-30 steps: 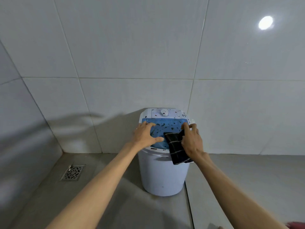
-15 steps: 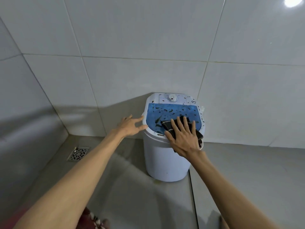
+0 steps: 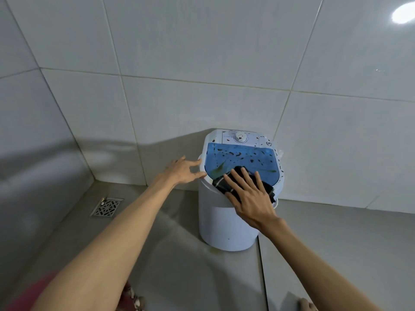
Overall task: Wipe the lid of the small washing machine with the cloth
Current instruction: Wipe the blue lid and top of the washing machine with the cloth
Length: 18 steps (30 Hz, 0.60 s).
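A small white washing machine [image 3: 226, 225] stands on the floor against the tiled wall. Its blue see-through lid [image 3: 242, 160] is speckled with dark spots and a greenish smear. A dark checked cloth [image 3: 221, 182] lies on the lid's near edge. My right hand [image 3: 249, 198] presses flat on the cloth with fingers spread. My left hand [image 3: 182, 170] rests its fingertips against the machine's left rim, fingers apart, holding nothing. Behind the lid, the white control panel has a dial [image 3: 239, 137].
Grey tiled walls meet in a corner to the left. A metal floor drain [image 3: 106, 207] sits in the floor at the left. A floor joint runs down from the machine's right side. Pink clothing [image 3: 29, 295] shows at the bottom left.
My right hand has laid the cloth flat on the lid and drawn it toward the near edge. My left hand has moved off the lid to the left rim. The view has tilted down.
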Available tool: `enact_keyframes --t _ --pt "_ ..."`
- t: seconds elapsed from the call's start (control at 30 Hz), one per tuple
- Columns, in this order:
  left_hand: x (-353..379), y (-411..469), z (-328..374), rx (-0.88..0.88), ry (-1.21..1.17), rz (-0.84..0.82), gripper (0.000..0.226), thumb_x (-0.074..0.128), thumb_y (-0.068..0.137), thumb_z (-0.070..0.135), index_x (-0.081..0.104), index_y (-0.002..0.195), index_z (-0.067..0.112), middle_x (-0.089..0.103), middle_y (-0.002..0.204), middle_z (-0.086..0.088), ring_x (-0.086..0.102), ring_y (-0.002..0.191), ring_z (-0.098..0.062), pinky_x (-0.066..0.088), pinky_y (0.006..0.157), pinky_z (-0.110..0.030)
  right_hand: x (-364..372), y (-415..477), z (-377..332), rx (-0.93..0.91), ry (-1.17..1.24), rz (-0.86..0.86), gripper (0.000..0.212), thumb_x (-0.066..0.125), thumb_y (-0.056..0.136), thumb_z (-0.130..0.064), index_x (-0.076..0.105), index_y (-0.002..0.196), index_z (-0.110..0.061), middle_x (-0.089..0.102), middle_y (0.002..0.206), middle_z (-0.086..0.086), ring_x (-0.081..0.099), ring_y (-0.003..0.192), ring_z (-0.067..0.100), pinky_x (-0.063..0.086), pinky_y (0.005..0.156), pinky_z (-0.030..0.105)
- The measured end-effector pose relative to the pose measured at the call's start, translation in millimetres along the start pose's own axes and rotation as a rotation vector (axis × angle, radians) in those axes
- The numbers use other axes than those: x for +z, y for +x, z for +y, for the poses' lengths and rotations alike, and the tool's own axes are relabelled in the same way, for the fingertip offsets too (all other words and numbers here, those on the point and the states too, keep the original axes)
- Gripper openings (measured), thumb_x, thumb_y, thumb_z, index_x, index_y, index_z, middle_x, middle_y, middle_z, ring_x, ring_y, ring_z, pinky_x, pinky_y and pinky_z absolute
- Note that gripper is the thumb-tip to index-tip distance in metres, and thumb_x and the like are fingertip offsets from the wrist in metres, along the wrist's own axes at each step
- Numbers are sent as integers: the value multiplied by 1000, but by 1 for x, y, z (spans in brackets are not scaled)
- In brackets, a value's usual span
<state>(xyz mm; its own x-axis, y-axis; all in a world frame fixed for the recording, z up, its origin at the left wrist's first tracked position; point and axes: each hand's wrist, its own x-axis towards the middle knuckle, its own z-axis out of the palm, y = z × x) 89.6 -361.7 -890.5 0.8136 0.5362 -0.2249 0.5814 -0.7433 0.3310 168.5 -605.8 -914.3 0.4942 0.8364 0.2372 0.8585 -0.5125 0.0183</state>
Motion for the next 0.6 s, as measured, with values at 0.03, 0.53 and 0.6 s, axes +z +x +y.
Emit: enact_keyframes --t 0.03,0.53,0.6 --pt "0 -1 0 2 6 2 79 45 73 82 29 144 52 11 162 -13 9 149 -33 16 117 -55 -3 4 0 51 11 -21 57 19 102 -51 19 155 -32 15 163 -6 -4 152 19 -14 120 45" --pt "-2 0 -3 39 26 20 83 43 69 86 31 143 51 19 160 -14 16 148 -32 23 115 -55 -10 83 -19 208 138 -67 54 29 105 -39 20 156 -22 25 160 5 5 152 28 -2 122 44" --pt "-5 -3 2 42 57 24 79 46 74 81 31 144 49 18 160 -13 17 147 -33 24 115 -53 -8 71 -22 190 187 -2 50 32 105 -36 27 154 -23 30 159 2 11 151 25 0 123 40"
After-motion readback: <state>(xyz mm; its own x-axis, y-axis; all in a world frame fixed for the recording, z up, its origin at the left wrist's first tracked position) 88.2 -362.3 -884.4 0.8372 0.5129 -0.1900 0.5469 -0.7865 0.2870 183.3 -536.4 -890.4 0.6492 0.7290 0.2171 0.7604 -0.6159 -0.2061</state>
